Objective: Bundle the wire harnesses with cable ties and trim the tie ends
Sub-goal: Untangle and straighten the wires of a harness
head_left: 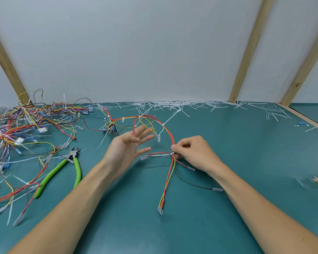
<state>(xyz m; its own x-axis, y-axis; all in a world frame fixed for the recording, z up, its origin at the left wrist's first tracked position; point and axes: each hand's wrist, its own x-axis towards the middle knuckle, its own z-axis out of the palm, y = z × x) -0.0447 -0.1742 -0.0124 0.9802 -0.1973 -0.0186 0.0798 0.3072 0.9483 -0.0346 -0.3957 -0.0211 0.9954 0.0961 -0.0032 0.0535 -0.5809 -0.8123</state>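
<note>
A red-and-yellow wire harness (170, 136) arcs across the middle of the green mat, with several white cable ties along it. My right hand (193, 152) pinches the harness at a white cable tie (170, 154), whose tail points left. My left hand (130, 143) hovers just left of it, blurred, fingers spread and holding nothing. The harness ends hang toward me in a red terminal with a clear sleeve (160, 208). Green-handled flush cutters (70, 165) lie on the mat to the left.
A tangled pile of multicoloured harnesses (22, 129) fills the left side. Trimmed white tie ends (182, 105) litter the mat along the back wall. A black wire with a clear sleeve (217, 189) runs under my right forearm. Wooden posts stand at the back.
</note>
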